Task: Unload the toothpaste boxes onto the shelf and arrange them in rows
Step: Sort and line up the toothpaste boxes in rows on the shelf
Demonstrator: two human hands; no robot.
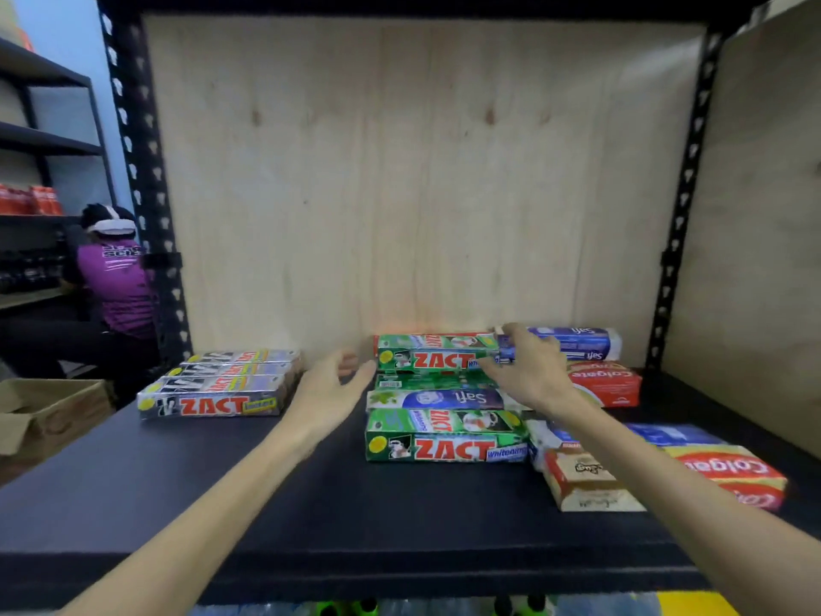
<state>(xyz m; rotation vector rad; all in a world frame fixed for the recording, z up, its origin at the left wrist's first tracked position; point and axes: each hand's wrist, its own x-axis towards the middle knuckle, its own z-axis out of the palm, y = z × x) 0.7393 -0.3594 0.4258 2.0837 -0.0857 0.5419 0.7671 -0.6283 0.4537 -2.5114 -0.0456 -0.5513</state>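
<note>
1. The right hand reaches to the back of the shelf and pinches the near end of a blue Safi box, thumb under and fingers over the top; that box lies along the back wall, end to end with a green Zact box.
2. The left hand hovers open, fingers relaxed, holding nothing, just beside the left end of the green Zact box.
3. Three silver Zact boxes lie side by side in a tidy row to the left; mixed boxes lie in the middle, a second green Zact box nearest, and red Colgate boxes sit to the right, loosely placed.
4. These cartons look light and stiff but crushable, with glossy faces that may slip. Taking hold across the long sides near the middle seems safer than an end pinch, which lets the far end sag or swing.
</note>
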